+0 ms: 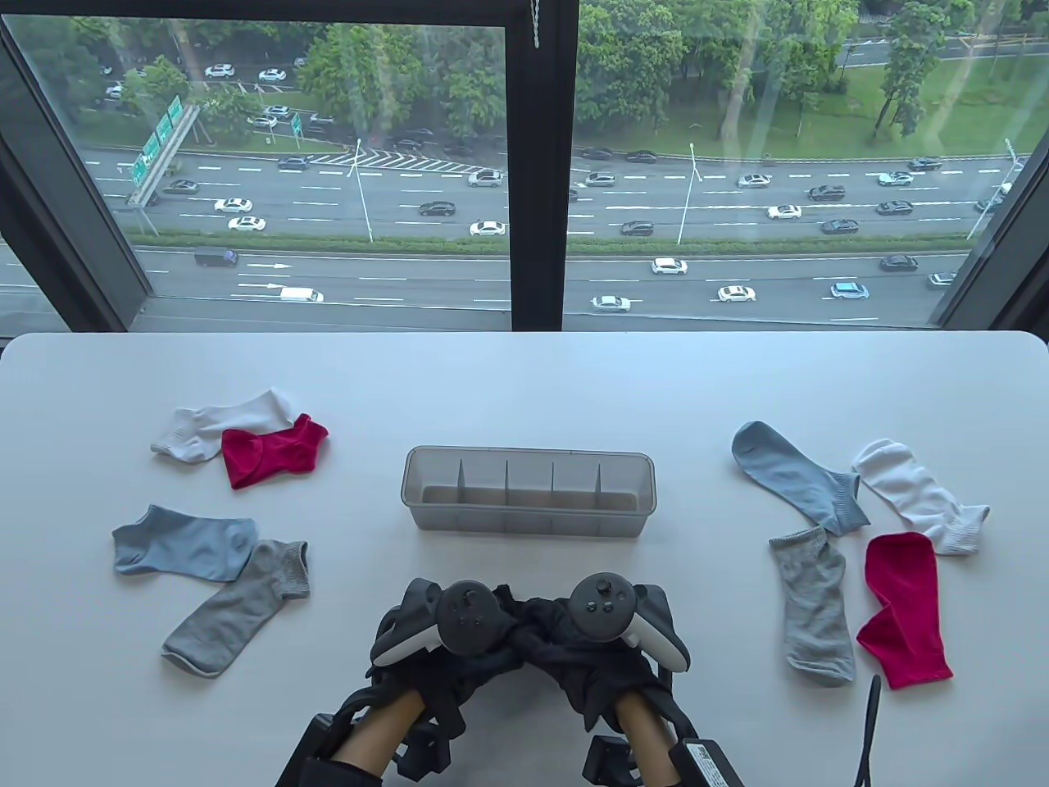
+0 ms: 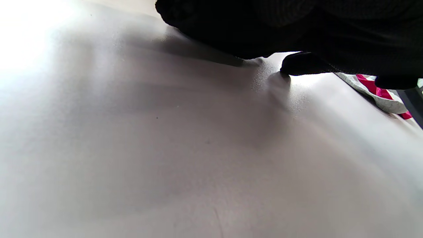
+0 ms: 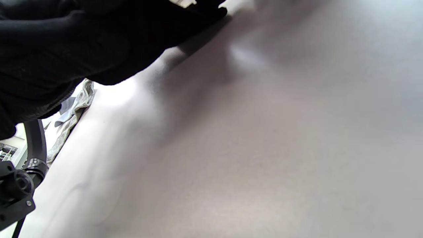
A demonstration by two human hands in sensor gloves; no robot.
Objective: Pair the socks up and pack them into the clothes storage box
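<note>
The clear storage box (image 1: 528, 525) with several empty compartments stands at the table's middle. On its left lie a white sock (image 1: 215, 422), a red sock (image 1: 270, 452), a blue sock (image 1: 184, 543) and a grey sock (image 1: 238, 607). Their matches lie on the right: blue (image 1: 796, 475), white (image 1: 918, 496), grey (image 1: 815, 607), red (image 1: 903, 611). My left hand (image 1: 471, 656) and right hand (image 1: 590, 656), in black gloves, rest side by side on the table in front of the box, touching each other. Nothing shows in either hand. A left fingertip (image 2: 297, 64) touches the tabletop.
The white table (image 1: 524, 377) ends at a large window behind. A black cable (image 1: 869, 721) lies near the front right edge. The left wrist view catches the right-hand grey sock (image 2: 386, 102) and red sock (image 2: 373, 87); the right wrist view catches the left-hand grey sock (image 3: 74, 115).
</note>
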